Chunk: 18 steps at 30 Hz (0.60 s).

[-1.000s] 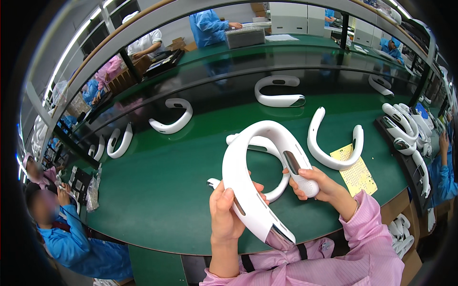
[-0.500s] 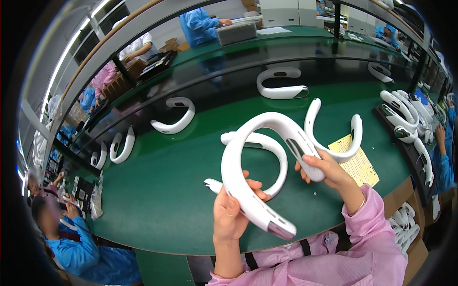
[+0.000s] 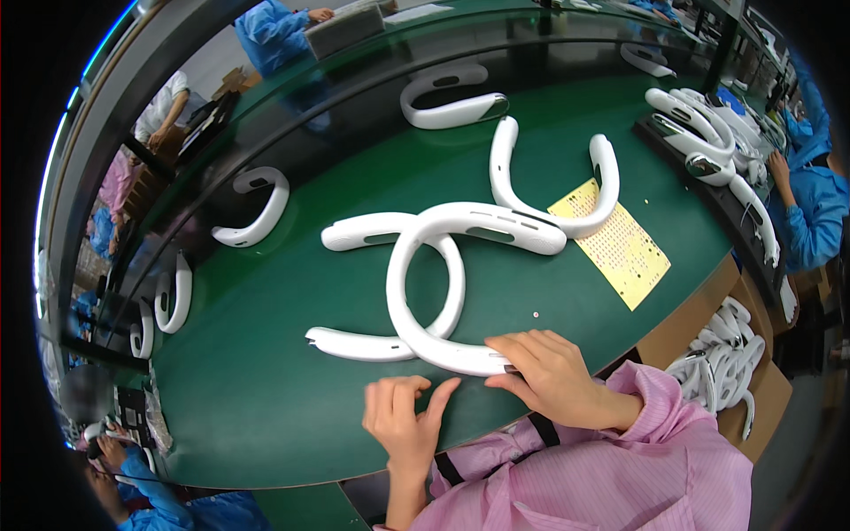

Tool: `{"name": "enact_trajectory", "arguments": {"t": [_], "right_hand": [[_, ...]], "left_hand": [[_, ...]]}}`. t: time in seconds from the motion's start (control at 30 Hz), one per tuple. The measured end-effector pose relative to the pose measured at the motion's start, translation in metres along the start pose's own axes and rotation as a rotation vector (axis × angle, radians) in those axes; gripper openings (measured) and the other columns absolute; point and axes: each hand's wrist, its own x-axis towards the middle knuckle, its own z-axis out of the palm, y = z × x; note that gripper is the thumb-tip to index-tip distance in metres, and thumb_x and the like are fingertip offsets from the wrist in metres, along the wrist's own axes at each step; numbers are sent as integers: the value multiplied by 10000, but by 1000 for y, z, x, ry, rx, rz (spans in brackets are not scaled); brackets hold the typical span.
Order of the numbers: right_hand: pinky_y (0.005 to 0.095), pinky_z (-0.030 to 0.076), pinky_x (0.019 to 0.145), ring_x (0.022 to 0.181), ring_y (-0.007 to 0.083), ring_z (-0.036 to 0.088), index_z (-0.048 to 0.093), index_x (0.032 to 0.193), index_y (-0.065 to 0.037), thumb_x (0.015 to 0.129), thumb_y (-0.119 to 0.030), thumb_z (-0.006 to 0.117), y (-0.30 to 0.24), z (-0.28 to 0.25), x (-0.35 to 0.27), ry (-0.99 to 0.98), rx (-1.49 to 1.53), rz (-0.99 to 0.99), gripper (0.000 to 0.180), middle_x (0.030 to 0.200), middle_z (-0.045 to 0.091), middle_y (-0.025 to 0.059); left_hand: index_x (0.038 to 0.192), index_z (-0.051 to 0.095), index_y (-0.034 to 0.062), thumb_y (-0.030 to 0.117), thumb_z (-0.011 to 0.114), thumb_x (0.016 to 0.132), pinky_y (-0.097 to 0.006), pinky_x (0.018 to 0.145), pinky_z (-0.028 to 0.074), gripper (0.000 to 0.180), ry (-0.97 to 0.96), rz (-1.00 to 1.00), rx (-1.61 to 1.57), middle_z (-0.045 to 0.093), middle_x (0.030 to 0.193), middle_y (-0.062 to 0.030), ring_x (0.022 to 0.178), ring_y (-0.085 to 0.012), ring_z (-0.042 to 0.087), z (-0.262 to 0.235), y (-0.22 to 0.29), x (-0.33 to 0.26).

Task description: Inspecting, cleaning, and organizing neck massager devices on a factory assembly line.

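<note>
A white U-shaped neck fan lies on the green table, its curve over a second white neck fan, so that the two cross. My right hand grips the near end of the top one, thumb below and fingers above, covering its tip. Just left of that end, my left hand hovers by the table's front edge with nothing in it, thumb apart from the bent fingers. The far arm of the top fan reaches a third neck fan, which partly rests on a yellow perforated sheet.
More neck fans stand along the back, one of them at the centre. A black tray at right carries several. Below it, a cardboard box holds a heap of white parts. Co-workers in blue sit on both sides.
The neck fan that both hands held up has come down onto the table. My left hand has let go, and my right hand has shifted to its near end. The view has turned right.
</note>
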Motion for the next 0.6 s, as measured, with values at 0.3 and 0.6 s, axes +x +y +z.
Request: {"name": "enact_trajectory", "arguments": {"t": [0.3,0.6], "right_hand": [[329,448,628,724,240,603,577,1003,-9,769,-208,654,3,13,1,173,15,-18,317,876,617,91],[306,433,563,645,219,608,620,936,-19,750,-217,666,1,20,4,282,31,35,276,821,647,76]], "left_hand": [[977,630,92,357,715,647,-426,921,357,432,-254,718,138,578,866,7,814,-161,525,-5,11,67],[952,632,86,268,727,663,-416,916,330,355,-269,629,49,580,841,12,791,-157,514,-2,15,62]]}}
